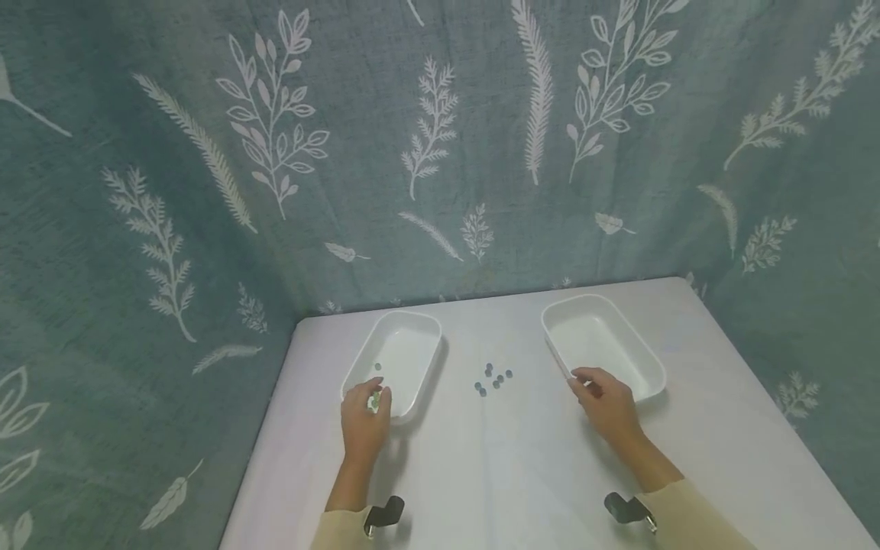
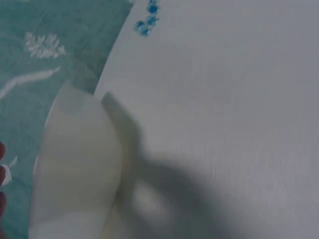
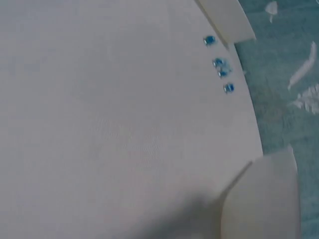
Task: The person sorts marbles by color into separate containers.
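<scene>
In the head view, my left hand point(image 1: 366, 420) is over the near end of the left white tray point(image 1: 428, 367), fingers bent and a gap between thumb and forefinger. Small green beads point(image 1: 374, 402) show in that gap; they seem to lie in the tray. Only some fingertips point(image 2: 1, 174) show at the left edge of the left wrist view. My right hand point(image 1: 608, 405) is at the left rim of the right white tray point(image 1: 649, 359), thumb and forefinger meeting on the rim. Its other fingers curl under and are partly hidden.
Several blue beads point(image 1: 489, 373) lie loose on the white table point(image 1: 474, 473) between the trays. One more green bead point(image 1: 377, 367) sits farther back in the left tray. A patterned green curtain point(image 1: 426, 229) hangs behind and along both sides of the table.
</scene>
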Motion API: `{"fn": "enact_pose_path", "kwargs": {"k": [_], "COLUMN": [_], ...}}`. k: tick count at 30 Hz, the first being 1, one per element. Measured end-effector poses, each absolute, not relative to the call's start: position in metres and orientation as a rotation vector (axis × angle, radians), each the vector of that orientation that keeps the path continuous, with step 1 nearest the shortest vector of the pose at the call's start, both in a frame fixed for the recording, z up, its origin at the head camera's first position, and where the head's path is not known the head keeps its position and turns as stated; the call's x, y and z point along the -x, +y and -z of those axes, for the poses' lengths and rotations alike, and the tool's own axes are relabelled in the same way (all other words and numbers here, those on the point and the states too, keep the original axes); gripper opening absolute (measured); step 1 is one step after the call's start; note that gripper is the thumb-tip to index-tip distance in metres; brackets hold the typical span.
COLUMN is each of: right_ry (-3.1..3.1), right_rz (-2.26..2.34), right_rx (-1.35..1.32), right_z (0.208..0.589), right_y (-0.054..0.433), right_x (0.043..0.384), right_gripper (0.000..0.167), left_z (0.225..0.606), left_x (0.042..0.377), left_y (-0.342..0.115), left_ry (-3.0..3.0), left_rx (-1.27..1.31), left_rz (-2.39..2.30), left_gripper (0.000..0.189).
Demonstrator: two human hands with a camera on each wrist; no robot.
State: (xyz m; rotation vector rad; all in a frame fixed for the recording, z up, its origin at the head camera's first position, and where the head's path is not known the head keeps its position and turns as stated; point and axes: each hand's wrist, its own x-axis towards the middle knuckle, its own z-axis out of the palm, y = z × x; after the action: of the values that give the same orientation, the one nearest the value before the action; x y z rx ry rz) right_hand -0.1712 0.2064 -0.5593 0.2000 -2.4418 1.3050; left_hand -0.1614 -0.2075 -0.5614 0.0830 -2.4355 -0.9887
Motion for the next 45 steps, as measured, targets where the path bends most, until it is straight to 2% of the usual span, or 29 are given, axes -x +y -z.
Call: {"fn": "enact_pose_path", "kwargs": {"k": [12, 21, 31, 45], "right_ry": [-2.471, -2.447, -2.439, -2.52], "right_rz": [-1.16, -1.255, -1.369, -1.36], "right_rx": [0.151, 0.38, 0.423, 0.361], "right_z": [0.566, 0.58, 0.597, 0.616], "right_y": [0.272, 0.295, 0.305, 0.31], "right_x": [0.149, 0.146, 0.145, 0.149], "right_gripper": [0.023, 0.037, 0.048, 0.066], "left_z": [0.561, 0.567, 0.591, 0.598], "left_x": [0.161, 0.161, 0.179, 0.209], "left_y": [-0.153, -0.116, -0.098, -0.093], "left_ry": [-2.469, -2.611, -2.851, -2.887], "left_rx": [0.248, 0.429, 0.383, 0.281], "left_rz": [0.813, 0.949, 1.12, 1.135], "left_gripper": [0.019, 0.022, 0.03, 0.027]}}
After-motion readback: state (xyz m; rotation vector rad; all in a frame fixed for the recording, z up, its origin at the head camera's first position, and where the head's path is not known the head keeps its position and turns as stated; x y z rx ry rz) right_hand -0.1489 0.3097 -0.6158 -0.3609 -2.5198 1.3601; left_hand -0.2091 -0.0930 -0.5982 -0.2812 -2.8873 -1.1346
